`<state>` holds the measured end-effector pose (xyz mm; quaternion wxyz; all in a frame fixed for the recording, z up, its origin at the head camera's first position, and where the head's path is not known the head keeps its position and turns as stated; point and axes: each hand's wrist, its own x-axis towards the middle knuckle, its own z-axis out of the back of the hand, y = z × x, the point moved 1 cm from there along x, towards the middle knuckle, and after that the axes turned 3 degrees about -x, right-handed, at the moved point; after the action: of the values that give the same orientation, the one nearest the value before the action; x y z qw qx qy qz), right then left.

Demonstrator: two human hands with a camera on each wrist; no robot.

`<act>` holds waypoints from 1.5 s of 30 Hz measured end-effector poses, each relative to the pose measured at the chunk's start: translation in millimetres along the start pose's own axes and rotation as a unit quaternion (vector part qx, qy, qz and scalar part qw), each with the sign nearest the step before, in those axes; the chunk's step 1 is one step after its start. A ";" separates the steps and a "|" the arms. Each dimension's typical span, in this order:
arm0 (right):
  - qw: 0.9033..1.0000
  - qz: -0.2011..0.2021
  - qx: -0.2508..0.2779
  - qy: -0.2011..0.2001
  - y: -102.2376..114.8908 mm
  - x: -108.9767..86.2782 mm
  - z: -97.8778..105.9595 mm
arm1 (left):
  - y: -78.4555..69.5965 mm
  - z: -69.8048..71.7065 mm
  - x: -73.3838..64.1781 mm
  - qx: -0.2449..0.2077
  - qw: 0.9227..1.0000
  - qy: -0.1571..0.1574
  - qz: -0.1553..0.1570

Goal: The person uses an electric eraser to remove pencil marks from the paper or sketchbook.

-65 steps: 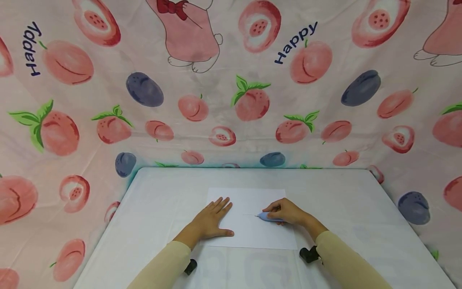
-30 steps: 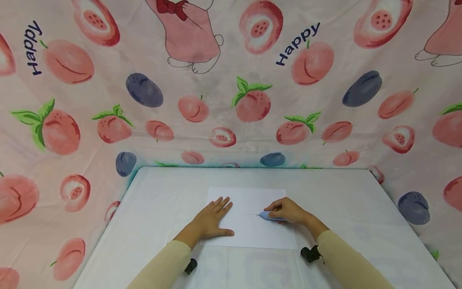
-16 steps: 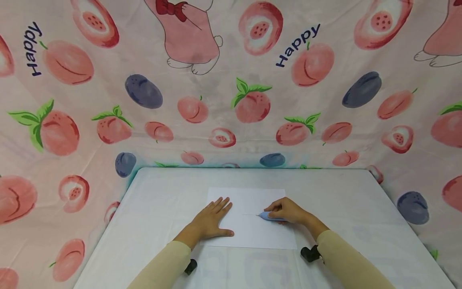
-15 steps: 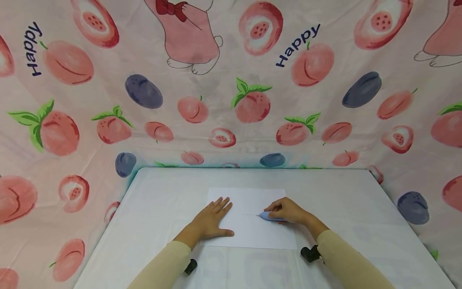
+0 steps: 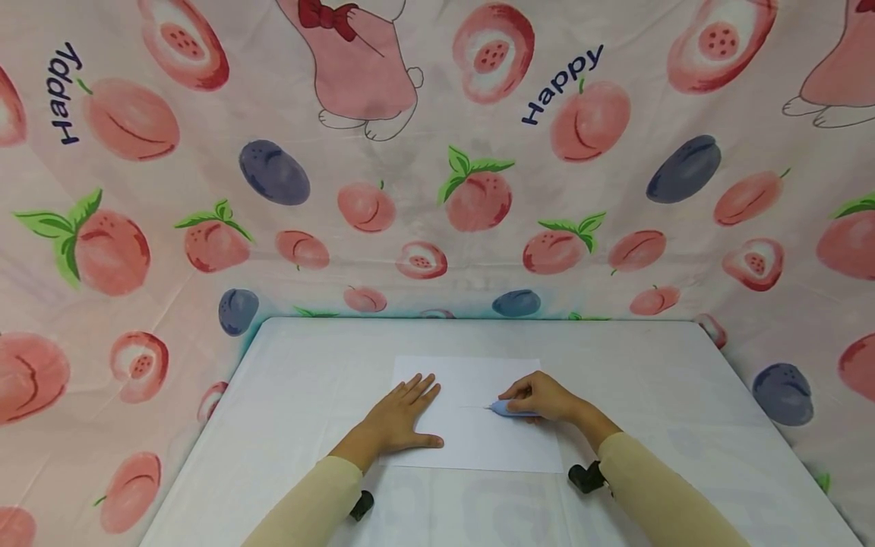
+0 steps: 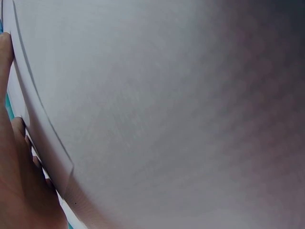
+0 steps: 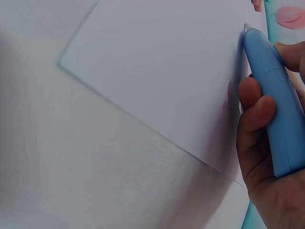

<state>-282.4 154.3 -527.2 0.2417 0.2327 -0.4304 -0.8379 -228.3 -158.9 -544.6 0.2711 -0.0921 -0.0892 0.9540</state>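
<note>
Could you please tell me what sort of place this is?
Probably an indoor tabletop workspace; the wider room is hidden. A white table stands before a fruit-printed cloth, and a paper sheet lies on the table beneath a blue pen-like tool.

On white paper [image 5: 472, 444], a spread left hand [image 5: 401, 419] rests at nine o'clock; at three, the right hand [image 5: 544, 396] grips a blue pen-shaped tool [image 5: 504, 409] pointing toward nine. Fruit-patterned cloth [image 5: 424, 167] hangs at twelve.

The right hand [image 5: 544, 396] partly hides the blue tool [image 5: 507, 409]; the left wrist view crops the left hand [image 6: 21, 176].
</note>
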 end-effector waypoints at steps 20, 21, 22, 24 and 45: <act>1.000 0.002 0.008 0.002 4.0 -3.3 -3.6 | -0.6 3.8 -3.6 0.001 1.000 0.006 -0.005; 1.000 0.002 0.007 0.001 3.6 -3.3 -3.8 | -0.6 3.6 -3.7 0.003 1.000 0.009 -0.004; 1.000 0.001 0.005 0.002 3.3 -3.3 -4.1 | -0.6 3.4 -3.9 0.004 1.000 0.010 -0.004; 1.000 -0.002 0.003 0.002 2.4 -3.2 -4.7 | -0.6 3.4 -4.2 0.001 1.000 0.007 -0.007; 1.000 0.001 0.006 -0.008 2.1 -5.3 -7.2 | -0.8 2.0 -8.1 -0.002 1.000 0.007 -0.006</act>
<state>-273.5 152.0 -528.2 0.2374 0.2273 -0.4379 -0.8368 -221.5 -162.8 -541.5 0.2770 -0.0984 -0.0898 0.9516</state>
